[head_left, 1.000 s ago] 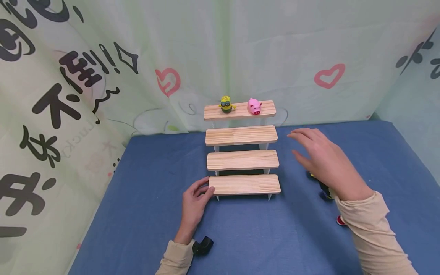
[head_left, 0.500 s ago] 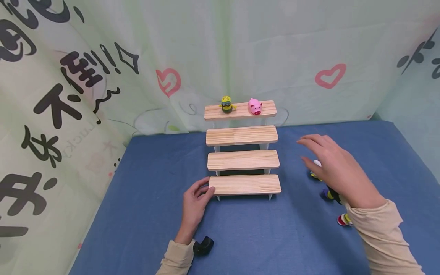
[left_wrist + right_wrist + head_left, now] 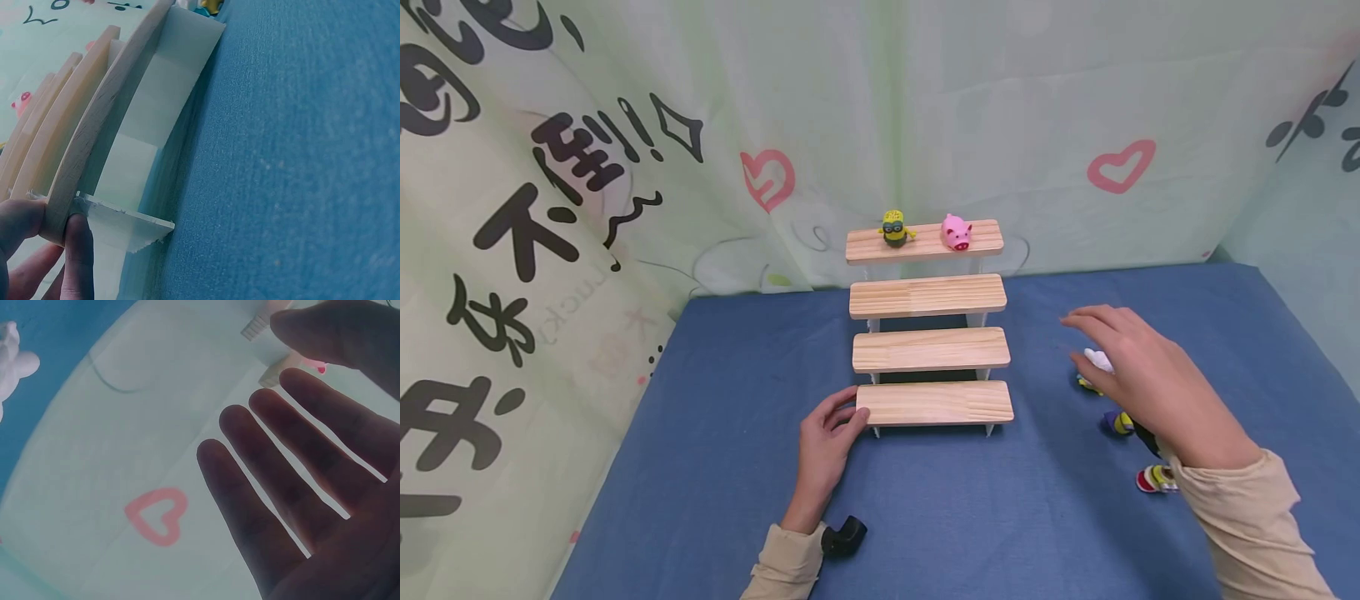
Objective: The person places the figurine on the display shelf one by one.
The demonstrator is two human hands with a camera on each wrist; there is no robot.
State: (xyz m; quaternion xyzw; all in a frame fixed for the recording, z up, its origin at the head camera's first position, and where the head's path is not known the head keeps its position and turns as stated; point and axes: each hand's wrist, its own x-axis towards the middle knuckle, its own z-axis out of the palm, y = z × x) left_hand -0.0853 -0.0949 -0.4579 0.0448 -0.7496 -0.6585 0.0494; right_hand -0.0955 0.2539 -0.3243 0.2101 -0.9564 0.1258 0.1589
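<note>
A wooden four-tier display stand [image 3: 934,403] with white supports stands on the blue cloth. My left hand [image 3: 823,446] pinches the left end of its lowest board; in the left wrist view the board [image 3: 94,134] sits between thumb and finger. A yellow minion figure [image 3: 893,229] and a pink pig figure [image 3: 957,232] stand on the top board. My right hand [image 3: 1157,392] hovers at the right with relaxed, spread fingers and holds nothing. Beneath and beside it lie a white-topped toy [image 3: 1098,361], a purple and yellow toy [image 3: 1118,422] and a red and yellow toy [image 3: 1156,479], all partly hidden.
A pale curtain [image 3: 1000,108] with hearts and black lettering hangs behind the stand and down both sides. Blue cloth [image 3: 737,375] covers the surface around the stand. A black wrist camera [image 3: 844,537] sits at my left cuff.
My right hand has drawn back to the right and slightly toward me, away from the stand, uncovering more of the toys. My left hand keeps its grip on the lowest board.
</note>
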